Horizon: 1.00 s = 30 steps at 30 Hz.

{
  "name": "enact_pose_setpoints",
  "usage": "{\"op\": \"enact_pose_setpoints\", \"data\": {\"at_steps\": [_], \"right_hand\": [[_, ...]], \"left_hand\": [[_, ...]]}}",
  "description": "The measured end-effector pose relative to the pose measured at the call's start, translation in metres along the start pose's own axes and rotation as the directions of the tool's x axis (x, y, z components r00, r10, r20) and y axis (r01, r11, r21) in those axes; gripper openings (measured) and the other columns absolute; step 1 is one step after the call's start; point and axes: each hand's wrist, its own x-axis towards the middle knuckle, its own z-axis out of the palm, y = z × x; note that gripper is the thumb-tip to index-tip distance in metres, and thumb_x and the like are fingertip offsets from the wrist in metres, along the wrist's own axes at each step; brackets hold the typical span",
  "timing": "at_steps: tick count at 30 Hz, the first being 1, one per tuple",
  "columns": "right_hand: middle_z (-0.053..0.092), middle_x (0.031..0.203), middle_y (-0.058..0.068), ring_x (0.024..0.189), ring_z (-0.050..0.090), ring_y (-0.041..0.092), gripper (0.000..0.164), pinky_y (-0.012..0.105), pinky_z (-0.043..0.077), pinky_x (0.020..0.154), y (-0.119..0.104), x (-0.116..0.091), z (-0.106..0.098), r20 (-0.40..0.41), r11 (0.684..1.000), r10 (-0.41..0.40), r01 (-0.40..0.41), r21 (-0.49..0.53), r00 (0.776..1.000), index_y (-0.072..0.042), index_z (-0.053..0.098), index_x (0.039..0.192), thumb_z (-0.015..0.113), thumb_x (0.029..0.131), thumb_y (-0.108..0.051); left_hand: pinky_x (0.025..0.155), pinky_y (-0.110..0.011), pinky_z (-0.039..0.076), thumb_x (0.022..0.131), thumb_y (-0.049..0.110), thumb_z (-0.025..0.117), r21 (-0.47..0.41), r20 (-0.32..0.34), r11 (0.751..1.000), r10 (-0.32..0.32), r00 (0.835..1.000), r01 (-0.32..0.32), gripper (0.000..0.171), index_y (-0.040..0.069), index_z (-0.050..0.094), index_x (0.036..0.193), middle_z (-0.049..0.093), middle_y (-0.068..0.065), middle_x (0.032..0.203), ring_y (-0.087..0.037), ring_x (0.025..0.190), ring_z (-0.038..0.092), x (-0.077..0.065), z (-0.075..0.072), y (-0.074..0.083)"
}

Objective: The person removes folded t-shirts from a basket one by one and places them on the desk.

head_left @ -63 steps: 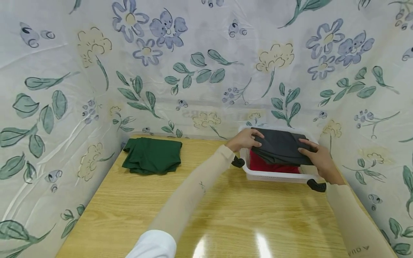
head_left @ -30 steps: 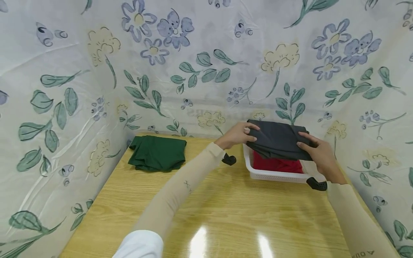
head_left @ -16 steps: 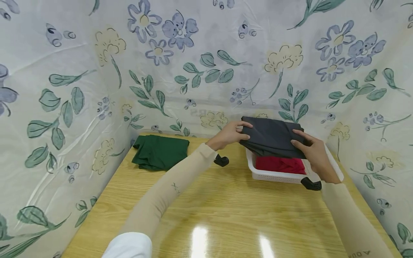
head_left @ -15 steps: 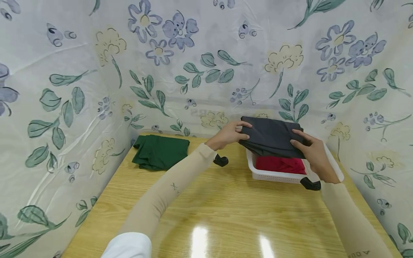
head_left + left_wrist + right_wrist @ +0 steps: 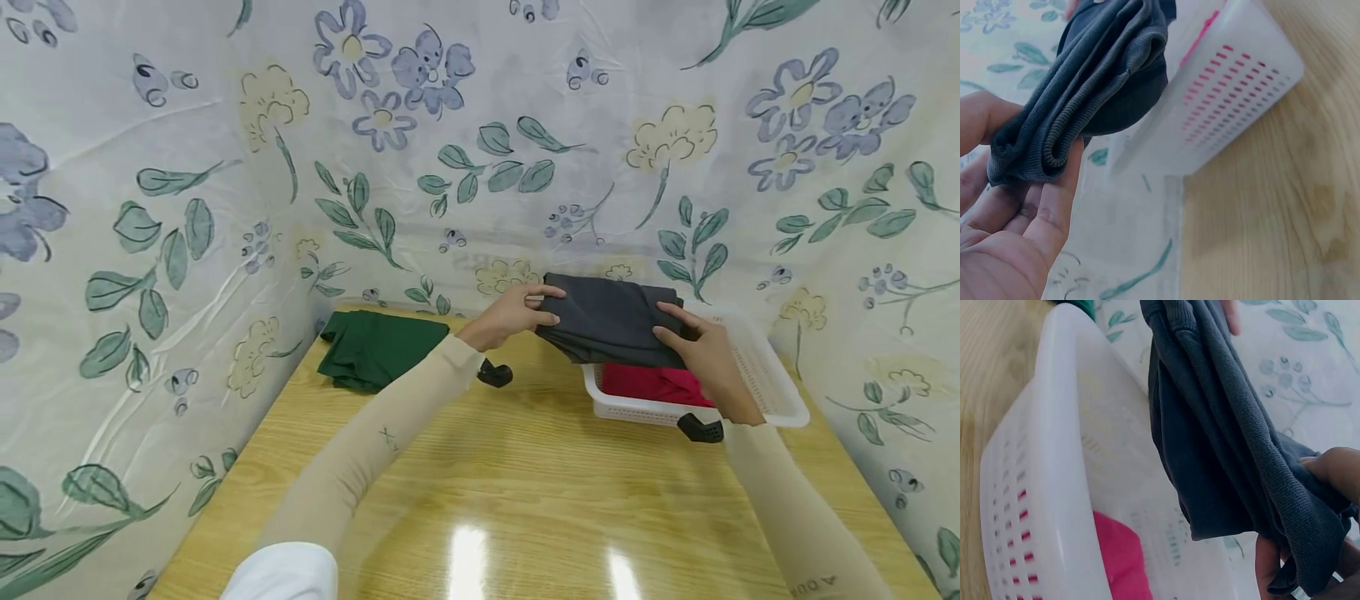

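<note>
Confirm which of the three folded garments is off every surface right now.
The dark grey garment, gripped by left hand and right hand; green rests on the table, red in the basket.

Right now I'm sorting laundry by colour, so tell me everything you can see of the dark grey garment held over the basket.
The dark grey garment is a folded, fine-ribbed knit, stacked in several soft layers. It hangs in the air above the near-left part of the white plastic basket, clear of the red cloth inside. The left hand pinches its left end, thumb on top; the right hand grips its right end. The unsupported middle sags a little.
</note>
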Motion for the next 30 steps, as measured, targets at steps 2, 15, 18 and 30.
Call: {"op": "enact_pose_setpoints", "data": {"at_steps": [2,15,18,30], "right_hand": [[0.034,0.163,0.017,0.13,0.055,0.029,0.057,0.011,0.05,0.084,-0.002,0.0,0.005,0.003,1.0,-0.003,0.003,0.01,1.0,-0.023,0.053,0.153,0.07,0.1,-0.037],[0.034,0.163,0.014,0.135,0.051,0.033,0.057,0.011,0.049,0.086,-0.014,0.005,0.033,0.046,0.999,-0.018,0.017,0.036,0.999,-0.023,0.055,0.152,0.071,0.099,-0.036],[0.038,0.161,0.013,0.131,0.054,0.032,0.055,0.012,0.05,0.086,-0.015,0.008,0.039,0.03,0.999,-0.022,0.021,0.044,0.999,-0.023,0.058,0.149,0.073,0.098,-0.035],[0.04,0.16,0.012,0.124,0.061,0.03,0.051,0.018,0.052,0.089,-0.027,0.015,0.071,0.057,0.998,-0.029,0.026,0.063,0.998,-0.026,0.06,0.147,0.073,0.098,-0.032]], "left_hand": [[0.092,-0.044,0.055,0.097,0.007,0.072,0.015,-0.009,1.0,-0.001,1.0,0.001,0.045,0.019,0.065,0.14,0.039,-0.012,0.16,-0.027,0.13,0.057,-0.004,-0.004,-0.001],[0.087,-0.043,0.055,0.096,0.009,0.074,0.062,-0.044,0.998,0.015,0.999,-0.012,0.045,0.022,0.066,0.138,0.042,-0.008,0.159,-0.023,0.13,0.058,-0.03,-0.032,-0.01],[0.089,-0.045,0.054,0.096,0.009,0.074,0.075,-0.051,0.997,0.015,0.999,-0.012,0.045,0.022,0.066,0.139,0.039,-0.009,0.161,-0.026,0.137,0.052,-0.035,-0.037,-0.01],[0.097,-0.046,0.051,0.096,0.012,0.075,0.113,-0.08,0.994,0.024,0.996,-0.014,0.049,0.026,0.064,0.141,0.04,-0.006,0.162,-0.026,0.146,0.041,-0.055,-0.068,-0.021]]}}
